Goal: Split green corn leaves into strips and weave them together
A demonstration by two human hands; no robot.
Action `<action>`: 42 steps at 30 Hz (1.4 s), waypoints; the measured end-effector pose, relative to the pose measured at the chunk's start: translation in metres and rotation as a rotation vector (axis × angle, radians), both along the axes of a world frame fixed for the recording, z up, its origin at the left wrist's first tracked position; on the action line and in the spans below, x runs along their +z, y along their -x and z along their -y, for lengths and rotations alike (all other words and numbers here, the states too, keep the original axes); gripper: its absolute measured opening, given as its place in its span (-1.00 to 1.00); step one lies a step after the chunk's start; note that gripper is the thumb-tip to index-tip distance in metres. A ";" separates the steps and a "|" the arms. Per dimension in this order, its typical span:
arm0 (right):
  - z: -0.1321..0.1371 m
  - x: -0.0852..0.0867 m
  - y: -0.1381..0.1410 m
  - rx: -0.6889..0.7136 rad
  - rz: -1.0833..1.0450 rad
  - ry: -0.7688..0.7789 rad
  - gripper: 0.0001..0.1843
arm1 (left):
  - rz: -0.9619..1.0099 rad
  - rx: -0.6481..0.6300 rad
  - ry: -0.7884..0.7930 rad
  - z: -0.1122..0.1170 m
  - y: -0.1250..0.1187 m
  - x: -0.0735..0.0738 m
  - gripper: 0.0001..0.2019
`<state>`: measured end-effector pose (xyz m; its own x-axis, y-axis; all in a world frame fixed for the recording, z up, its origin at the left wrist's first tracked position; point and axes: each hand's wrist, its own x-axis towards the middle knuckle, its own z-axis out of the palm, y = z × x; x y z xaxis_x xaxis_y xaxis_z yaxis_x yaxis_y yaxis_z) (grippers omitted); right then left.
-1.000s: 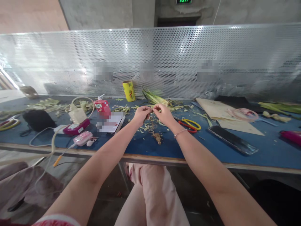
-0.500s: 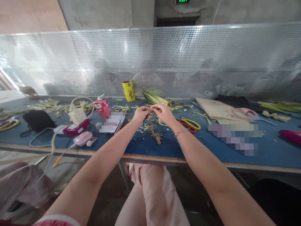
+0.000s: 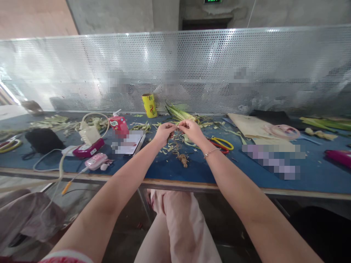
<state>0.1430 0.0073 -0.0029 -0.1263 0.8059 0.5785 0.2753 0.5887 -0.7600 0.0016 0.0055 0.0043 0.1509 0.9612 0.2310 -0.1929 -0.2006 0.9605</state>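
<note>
My left hand [image 3: 165, 132] and my right hand [image 3: 191, 130] meet over the middle of the blue table [image 3: 170, 171], fingertips pinched close together. Whatever lies between them is too small to make out. Under my hands, pale plant scraps [image 3: 170, 147] are scattered. Nearer to me lies a small brown knotted bundle of plant fibre [image 3: 182, 160]. Beyond my hands is a bunch of green leaf stalks [image 3: 179, 114]. Scissors with yellow and red handles [image 3: 223, 143] rest just right of my right wrist.
A yellow can [image 3: 149, 106] stands by the perforated metal screen [image 3: 192, 65]. To the left are a red drink carton [image 3: 119, 125], a phone [image 3: 131, 143], a purple device [image 3: 89, 148], a pink case [image 3: 96, 161] and cables. Beige sheets [image 3: 246, 126] lie to the right.
Both hands stay pinched together at nearly the same spot, with only slight finger movement. The whole view has shifted a little; the things on the table have not moved.
</note>
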 end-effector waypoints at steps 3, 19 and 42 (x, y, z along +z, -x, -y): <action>0.000 -0.001 0.001 -0.009 0.056 0.003 -0.92 | -0.003 0.007 0.001 0.001 0.000 0.001 -0.81; 0.008 0.003 -0.001 -0.233 0.188 -0.273 -0.97 | -0.020 0.020 -0.036 0.003 0.000 0.004 -0.85; 0.015 0.006 0.001 -0.072 0.037 0.012 -0.55 | -0.102 0.001 -0.091 0.008 -0.005 0.003 -0.78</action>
<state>0.1418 -0.0080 0.0035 -0.0893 0.8206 0.5645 0.3447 0.5572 -0.7554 0.0066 -0.0026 0.0068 0.1772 0.9371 0.3007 -0.0947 -0.2879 0.9530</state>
